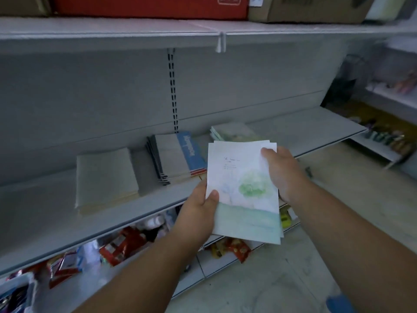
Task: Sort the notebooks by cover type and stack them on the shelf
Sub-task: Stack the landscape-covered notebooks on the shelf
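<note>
Both hands hold a small bundle of notebooks with pale watercolour covers, white above, a green tree in the middle and green below. My left hand grips its lower left edge, my right hand its upper right side. The bundle hovers in front of the grey shelf. Three piles lie on that shelf: plain kraft-cover notebooks at the left, grey and blue notebooks in the middle, and more watercolour-cover notebooks just behind the bundle.
A shelf above carries a red box and a cardboard box. Below the grey shelf lie red snack packets. Another rack with goods stands at the right. Tiled floor lies underfoot.
</note>
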